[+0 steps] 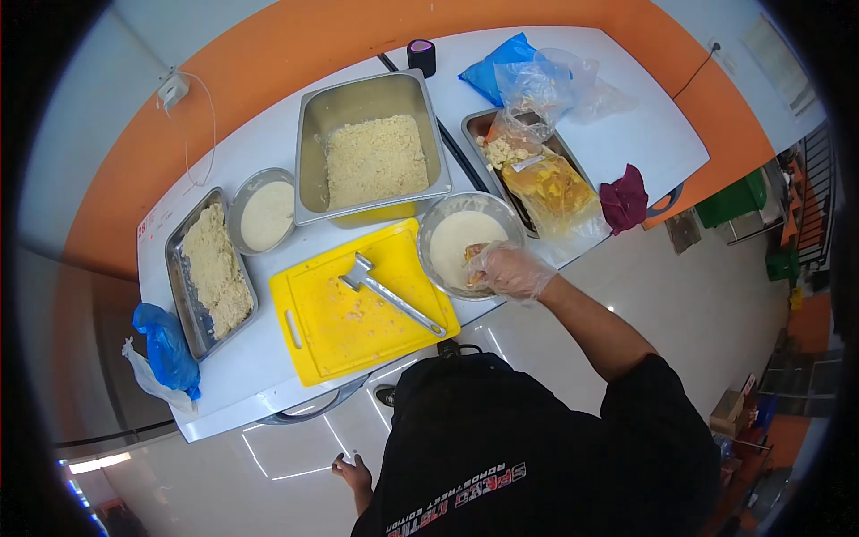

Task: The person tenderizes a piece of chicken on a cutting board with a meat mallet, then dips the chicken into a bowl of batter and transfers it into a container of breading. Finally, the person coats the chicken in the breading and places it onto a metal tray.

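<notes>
My right hand (510,270), in a clear plastic glove, reaches over the rim of a metal bowl (432,267) of white batter (461,240). Its fingers are closed around an orange-yellow piece of food (472,259), mostly hidden by the glove; its exact kind does not show. Left of this bowl lies a yellow cutting board (313,309) with small scraps and a metal meat mallet (394,297) on it. My left hand (355,472) is bare and hangs below the table edge, away from everything, its fingers apart and nothing in them.
A deep steel pan (318,107) and a shallow tray (243,327) hold pale crumbs. A second batter bowl (240,219) stands between them. At right, another tray (568,159) carries a bag of yellow food (550,188), near a maroon cloth (625,199). Blue bags (167,349) lie at left.
</notes>
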Tool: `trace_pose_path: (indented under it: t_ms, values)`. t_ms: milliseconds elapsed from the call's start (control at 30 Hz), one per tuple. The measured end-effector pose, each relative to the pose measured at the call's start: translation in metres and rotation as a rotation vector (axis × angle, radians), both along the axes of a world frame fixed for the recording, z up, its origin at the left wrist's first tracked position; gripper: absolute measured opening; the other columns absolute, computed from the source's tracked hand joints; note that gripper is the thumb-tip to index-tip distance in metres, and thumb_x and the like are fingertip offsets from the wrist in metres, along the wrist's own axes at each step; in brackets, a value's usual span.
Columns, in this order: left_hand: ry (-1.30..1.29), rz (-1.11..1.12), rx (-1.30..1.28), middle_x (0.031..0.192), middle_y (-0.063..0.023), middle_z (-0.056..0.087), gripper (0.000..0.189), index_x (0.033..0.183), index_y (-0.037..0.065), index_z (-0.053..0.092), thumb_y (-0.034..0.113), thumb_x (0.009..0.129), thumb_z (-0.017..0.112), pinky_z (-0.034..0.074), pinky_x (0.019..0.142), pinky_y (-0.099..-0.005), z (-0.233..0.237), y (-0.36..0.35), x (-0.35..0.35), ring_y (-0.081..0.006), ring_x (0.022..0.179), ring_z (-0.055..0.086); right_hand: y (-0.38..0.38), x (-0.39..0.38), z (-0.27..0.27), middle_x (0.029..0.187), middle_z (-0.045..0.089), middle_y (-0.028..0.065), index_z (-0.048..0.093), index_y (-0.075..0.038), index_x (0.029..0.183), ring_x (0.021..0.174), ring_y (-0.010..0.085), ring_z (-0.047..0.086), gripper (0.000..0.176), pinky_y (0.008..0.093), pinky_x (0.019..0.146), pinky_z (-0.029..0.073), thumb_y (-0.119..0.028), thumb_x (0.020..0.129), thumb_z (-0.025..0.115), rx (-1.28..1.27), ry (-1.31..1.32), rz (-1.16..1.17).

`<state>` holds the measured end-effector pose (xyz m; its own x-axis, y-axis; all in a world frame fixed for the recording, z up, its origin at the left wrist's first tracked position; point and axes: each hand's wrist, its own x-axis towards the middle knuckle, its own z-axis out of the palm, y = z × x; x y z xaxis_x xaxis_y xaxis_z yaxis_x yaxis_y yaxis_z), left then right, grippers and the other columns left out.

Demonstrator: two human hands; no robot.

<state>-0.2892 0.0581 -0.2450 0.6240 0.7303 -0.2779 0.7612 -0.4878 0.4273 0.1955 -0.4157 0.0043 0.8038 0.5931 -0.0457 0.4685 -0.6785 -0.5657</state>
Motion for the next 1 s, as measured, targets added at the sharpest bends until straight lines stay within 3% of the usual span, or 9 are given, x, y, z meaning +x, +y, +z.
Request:
trace_pose_path:
  t_ms: [200,367,433,533,633,767,833,933,1000]
  values:
    - [-0.017,-0.023,-0.023,0.14,-0.0338,0.033,0.054,0.136,-0.001,0.043,0.013,0.09,0.068,0.039,0.108,-0.055,0.013,0.005,0.012,-0.0486,0.126,0.039,-0.011,0.019,0.091,0.099,0.075,0.0188,0.078,-0.007,0.105,0.091,0.031,0.072,0.023,0.0399,0.085,0.055,-0.019,0.085,0.077,0.049,0.157,-0.01]
    - [0.008,-0.036,-0.001,0.139,-0.0344,0.033,0.054,0.135,-0.003,0.042,0.013,0.09,0.069,0.038,0.108,-0.0554,0.011,0.007,0.011,-0.0479,0.128,0.036,-0.009,0.046,0.117,0.097,0.075,0.019,0.077,-0.006,0.108,0.082,0.0321,0.069,0.027,0.0363,0.08,0.055,-0.024,0.089,0.074,0.203,0.308,-0.052]
    - [0.011,0.003,-0.02,0.139,-0.0345,0.033,0.054,0.135,-0.004,0.042,0.012,0.09,0.068,0.038,0.107,-0.0555,0.022,0.0,0.016,-0.0482,0.127,0.036,0.002,0.051,0.128,0.098,0.074,0.02,0.076,-0.005,0.111,0.083,0.0337,0.069,0.03,0.0373,0.08,0.055,-0.027,0.091,0.071,-0.09,0.138,-0.121]
    - [0.024,0.046,-0.035,0.137,-0.0346,0.033,0.055,0.135,-0.004,0.042,0.011,0.089,0.068,0.039,0.107,-0.0558,0.024,-0.002,0.016,-0.0488,0.126,0.037,0.003,0.058,0.095,0.095,0.072,0.0209,0.077,-0.005,0.106,0.083,0.0353,0.069,0.026,0.0404,0.079,0.054,-0.027,0.093,0.069,0.011,-0.253,-0.109]
    - [0.024,0.03,-0.02,0.137,-0.0345,0.033,0.056,0.136,-0.004,0.041,0.011,0.089,0.068,0.039,0.107,-0.056,0.013,0.002,0.006,-0.0495,0.125,0.038,0.008,0.044,0.099,0.093,0.073,0.0185,0.075,-0.005,0.093,0.089,0.0377,0.071,0.025,0.0463,0.084,0.055,-0.027,0.093,0.063,-0.082,-0.119,-0.097]
    - [0.019,0.011,-0.031,0.138,-0.034,0.031,0.057,0.136,-0.004,0.041,0.011,0.089,0.068,0.04,0.107,-0.0555,0.008,0.001,0.001,-0.0499,0.125,0.039,0.015,0.025,0.018,0.093,0.073,0.0194,0.076,-0.006,0.092,0.09,0.0375,0.071,0.026,0.0468,0.083,0.055,-0.028,0.094,0.063,-0.129,-0.088,0.094]
    - [0.042,0.066,-0.068,0.138,-0.0338,0.031,0.057,0.136,-0.004,0.041,0.011,0.089,0.068,0.04,0.107,-0.0555,0.018,-0.004,0.01,-0.0498,0.125,0.039,0.03,0.016,-0.001,0.092,0.074,0.0188,0.078,-0.006,0.089,0.09,0.0358,0.072,0.029,0.0473,0.081,0.056,-0.031,0.093,0.064,-0.306,-0.136,-0.144]
    - [0.065,0.111,-0.106,0.139,-0.0334,0.031,0.057,0.136,-0.004,0.041,0.012,0.089,0.068,0.04,0.107,-0.0554,0.023,-0.006,0.013,-0.0496,0.124,0.039,0.052,0.001,0.035,0.092,0.075,0.0171,0.079,-0.006,0.086,0.09,0.0337,0.073,0.03,0.0465,0.081,0.057,-0.031,0.093,0.064,-0.407,-0.037,-0.244]
    - [0.063,0.1,-0.108,0.139,-0.0332,0.031,0.057,0.136,-0.003,0.041,0.012,0.089,0.068,0.04,0.107,-0.0554,0.024,-0.005,0.013,-0.0495,0.124,0.04,0.053,0.006,0.006,0.092,0.075,0.0178,0.079,-0.006,0.087,0.09,0.034,0.074,0.031,0.0462,0.083,0.056,-0.032,0.095,0.063,-0.411,-0.105,-0.237]
